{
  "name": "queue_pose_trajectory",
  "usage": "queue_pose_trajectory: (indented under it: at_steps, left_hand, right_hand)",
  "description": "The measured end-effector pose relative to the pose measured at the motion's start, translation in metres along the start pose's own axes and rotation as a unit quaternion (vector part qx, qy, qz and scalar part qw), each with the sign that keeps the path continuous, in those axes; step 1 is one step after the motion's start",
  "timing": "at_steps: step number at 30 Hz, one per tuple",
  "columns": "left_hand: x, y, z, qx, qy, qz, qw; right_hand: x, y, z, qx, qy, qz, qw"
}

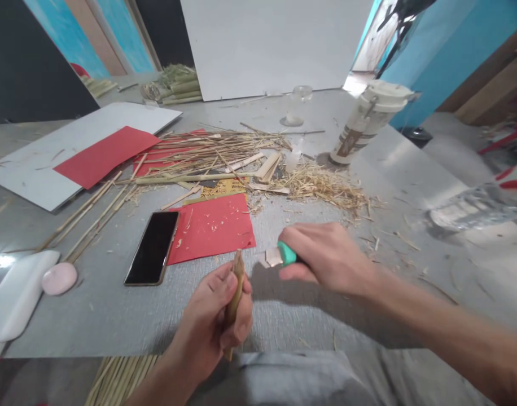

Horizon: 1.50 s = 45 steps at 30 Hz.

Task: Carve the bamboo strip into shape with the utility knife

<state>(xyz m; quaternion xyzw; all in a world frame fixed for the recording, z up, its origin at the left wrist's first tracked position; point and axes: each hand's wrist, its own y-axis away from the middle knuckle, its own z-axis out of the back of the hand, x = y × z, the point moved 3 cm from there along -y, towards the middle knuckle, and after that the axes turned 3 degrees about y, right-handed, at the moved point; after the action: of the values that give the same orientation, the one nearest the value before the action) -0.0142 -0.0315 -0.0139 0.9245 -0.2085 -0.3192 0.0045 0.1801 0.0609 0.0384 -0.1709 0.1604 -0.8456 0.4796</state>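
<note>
My left hand [214, 321] is closed around a short bamboo stick [235, 293], held upright with its tip pointing up. My right hand [326, 256] grips a utility knife [279, 256] with a teal handle; its short blade points left toward the stick's tip, a small gap apart. Both hands hover over the grey floor, just in front of my lap.
A red paper sheet [214, 225] and a black phone [152, 247] lie ahead. Behind them is a pile of bamboo strips and shavings [224, 152]. A white tumbler [368, 121] and a clear bottle [474, 206] are on the right; a white board [38, 163] is on the left.
</note>
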Motion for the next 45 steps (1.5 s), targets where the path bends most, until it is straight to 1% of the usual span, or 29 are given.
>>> queue_pose_trajectory:
  at_steps: [2, 6, 10, 12, 14, 15, 16, 17, 18, 19, 21, 22, 23, 25, 28, 31, 34, 37, 39, 41, 43, 45]
  left_hand:
    - [0.003, 0.0, 0.001, -0.017, -0.011, 0.011, 1.0]
    - [0.008, 0.003, 0.002, -0.03, -0.029, 0.021, 0.999]
    - [0.01, 0.008, -0.003, -0.025, -0.049, 0.036, 0.998]
    - [0.014, 0.013, -0.009, -0.017, -0.043, 0.047, 0.998]
    - [0.021, 0.019, -0.016, 0.002, -0.028, 0.078, 0.997]
    - [0.024, 0.023, -0.019, 0.021, -0.028, 0.103, 0.994]
    - [0.027, 0.025, -0.021, 0.039, -0.03, 0.124, 0.991]
    - [0.028, 0.027, -0.022, 0.043, -0.04, 0.14, 0.988]
    - [0.026, 0.027, -0.02, 0.031, -0.053, 0.134, 0.989]
    - [0.023, 0.026, -0.016, -0.016, -0.072, 0.111, 0.991]
    - [0.013, 0.022, -0.008, -0.094, -0.105, 0.075, 0.987]
    - [0.009, 0.02, -0.006, -0.118, -0.117, 0.067, 0.984]
    - [0.005, 0.018, -0.004, -0.131, -0.126, 0.064, 0.981]
    - [0.0, 0.015, -0.003, -0.142, -0.136, 0.064, 0.978]
    - [-0.002, 0.014, -0.005, -0.145, -0.147, 0.072, 0.976]
    - [-0.002, 0.014, -0.009, -0.138, -0.16, 0.084, 0.974]
    - [-0.002, 0.016, -0.012, -0.124, -0.171, 0.088, 0.973]
    - [0.001, 0.019, -0.016, -0.109, -0.175, 0.086, 0.975]
    - [0.006, 0.021, -0.017, -0.103, -0.164, 0.085, 0.977]
    - [0.012, 0.021, -0.016, -0.111, -0.145, 0.084, 0.98]
    - [0.016, 0.021, -0.014, -0.122, -0.126, 0.087, 0.981]
    - [0.017, 0.02, -0.013, -0.125, -0.112, 0.087, 0.982]
  right_hand:
    - [0.01, -0.001, -0.004, 0.02, -0.002, 0.012, 1.0]
    - [0.017, -0.002, -0.007, 0.044, -0.008, 0.024, 0.999]
    - [0.021, -0.001, -0.006, 0.022, -0.011, 0.044, 0.999]
    - [0.014, -0.001, -0.007, 0.007, -0.003, 0.061, 0.998]
    - [-0.004, -0.002, -0.007, -0.016, 0.027, 0.029, 0.999]
    - [-0.018, -0.002, -0.006, -0.028, 0.052, -0.037, 0.998]
    - [-0.031, -0.002, -0.004, -0.054, 0.073, -0.106, 0.99]
    - [-0.042, 0.0, -0.001, -0.082, 0.092, -0.155, 0.98]
    - [-0.049, 0.001, 0.002, -0.1, 0.1, -0.178, 0.974]
    - [-0.051, 0.002, 0.004, -0.108, 0.095, -0.169, 0.975]
    - [-0.042, 0.003, 0.004, -0.084, 0.054, -0.101, 0.99]
    - [-0.033, 0.003, 0.003, -0.066, 0.036, -0.065, 0.995]
    - [-0.024, 0.004, 0.001, -0.049, 0.019, -0.032, 0.998]
    - [-0.005, 0.005, -0.002, -0.029, -0.009, 0.013, 0.999]
    - [0.011, 0.005, -0.007, -0.002, -0.035, 0.036, 0.999]
    - [0.014, 0.004, -0.011, 0.029, -0.045, 0.041, 0.998]
    - [0.015, 0.004, -0.014, 0.044, -0.056, 0.046, 0.996]
    - [0.015, 0.004, -0.014, 0.026, -0.056, 0.066, 0.996]
    - [0.013, 0.004, -0.013, 0.001, -0.033, 0.085, 0.996]
    - [0.009, 0.004, -0.014, -0.023, 0.001, 0.094, 0.995]
    - [0.003, 0.005, -0.015, -0.031, 0.03, 0.09, 0.995]
    - [-0.002, 0.004, -0.017, -0.027, 0.047, 0.075, 0.996]
